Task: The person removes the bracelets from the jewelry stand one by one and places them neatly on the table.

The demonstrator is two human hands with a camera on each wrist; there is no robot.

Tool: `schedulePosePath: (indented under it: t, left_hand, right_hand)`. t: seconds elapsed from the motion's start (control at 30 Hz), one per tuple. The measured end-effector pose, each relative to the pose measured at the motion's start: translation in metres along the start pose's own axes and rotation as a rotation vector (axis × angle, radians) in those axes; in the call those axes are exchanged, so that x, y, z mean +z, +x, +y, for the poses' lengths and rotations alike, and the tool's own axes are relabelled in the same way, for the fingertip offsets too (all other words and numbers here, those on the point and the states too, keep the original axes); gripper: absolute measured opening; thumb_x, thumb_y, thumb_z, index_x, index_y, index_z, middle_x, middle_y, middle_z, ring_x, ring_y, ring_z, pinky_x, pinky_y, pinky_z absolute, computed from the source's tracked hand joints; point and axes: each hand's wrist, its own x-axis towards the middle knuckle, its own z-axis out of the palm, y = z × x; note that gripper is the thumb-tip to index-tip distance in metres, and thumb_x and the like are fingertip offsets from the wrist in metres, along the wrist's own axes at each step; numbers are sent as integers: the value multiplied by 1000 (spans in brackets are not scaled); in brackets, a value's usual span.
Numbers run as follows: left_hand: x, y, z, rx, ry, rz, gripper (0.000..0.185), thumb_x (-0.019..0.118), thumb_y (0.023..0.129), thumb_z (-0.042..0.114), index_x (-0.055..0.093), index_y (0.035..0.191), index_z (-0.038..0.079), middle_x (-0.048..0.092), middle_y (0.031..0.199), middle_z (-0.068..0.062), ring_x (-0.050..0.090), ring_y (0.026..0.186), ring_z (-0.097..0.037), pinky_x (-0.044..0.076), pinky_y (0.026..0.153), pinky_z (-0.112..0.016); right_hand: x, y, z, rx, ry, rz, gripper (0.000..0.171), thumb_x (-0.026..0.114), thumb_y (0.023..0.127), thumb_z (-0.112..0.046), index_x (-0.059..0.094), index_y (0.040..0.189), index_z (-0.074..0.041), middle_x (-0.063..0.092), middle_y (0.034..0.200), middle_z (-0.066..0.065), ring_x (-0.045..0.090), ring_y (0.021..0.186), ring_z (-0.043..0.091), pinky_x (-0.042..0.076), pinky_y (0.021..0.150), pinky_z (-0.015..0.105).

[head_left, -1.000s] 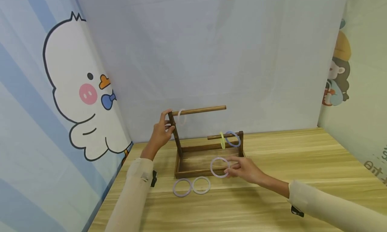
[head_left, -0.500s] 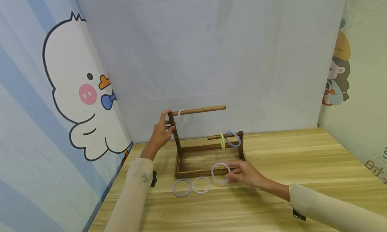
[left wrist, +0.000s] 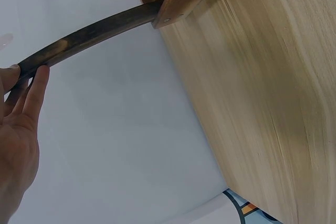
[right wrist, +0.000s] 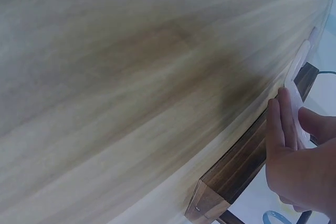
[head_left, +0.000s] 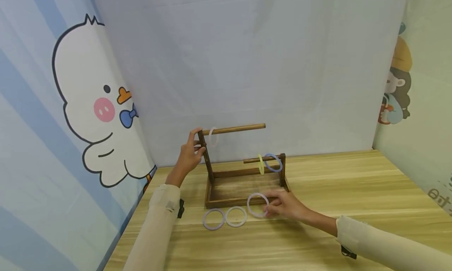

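Observation:
My left hand (head_left: 188, 158) grips the tall dark post (head_left: 208, 157) of a wooden rack near its top; in the left wrist view, thumb and fingers lie on either side of the post (left wrist: 89, 36). Between thumb and fingers, my right hand (head_left: 287, 206) pinches a pale purple ring (head_left: 248, 205) by its right side, close to the rack's front edge. The held ring stands tilted up; whether it touches the table cannot be told. Left of it, a whitish ring (head_left: 236, 226) and a purple ring (head_left: 213, 229) lie flat side by side.
On the rack's upper rod (head_left: 238, 128) hangs a pale pink ring (head_left: 210, 137). A yellow ring (head_left: 261, 166) and a blue ring (head_left: 281, 166) hang from the shorter lower rod (head_left: 250, 160). Behind the wooden table (head_left: 339, 184) is a pale cloth backdrop (head_left: 254, 67).
My right hand has moved the pale purple ring down and slightly nearer, from over the rack tray to its front edge. My left hand keeps its place on the post.

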Motion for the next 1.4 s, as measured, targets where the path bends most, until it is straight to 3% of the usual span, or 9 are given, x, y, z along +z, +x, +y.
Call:
schedulePosePath:
  t: [0.3,0.6,1.07,1.4]
  left_hand:
    - [3,2,1,27,-19,10,72,61,101,-8,27,159,16,64,129,-33,69,115,-44,63,91,-44]
    - [3,3,-1,36,-14,19,74,61,100,-8,27,159,22,65,129,-32,69,114,-43,63,90,-45]
    - [5,0,-3,16,-27,16,73,61,101,-8,28,158,23,64,130,-32,69,115,-43,64,89,-43]
    - [3,0,-5,27,-19,24,74,61,101,-8,28,159,23,65,129,-31,69,115,-42,63,91,-43]
  right_hand:
    - [1,-1,7,39,-18,11,47,64,98,10,47,140,22,73,99,32,76,85,43,66,75,37]
    - [1,-1,6,55,19,-11,51,65,98,8,44,141,23,73,101,32,76,85,43,66,77,39]
    - [8,-5,7,103,-15,44,42,73,96,0,58,128,22,76,88,25,75,69,43,66,64,36]
    - [10,-3,11,105,-77,77,38,77,94,-4,64,121,19,77,82,18,76,63,28,66,60,32]
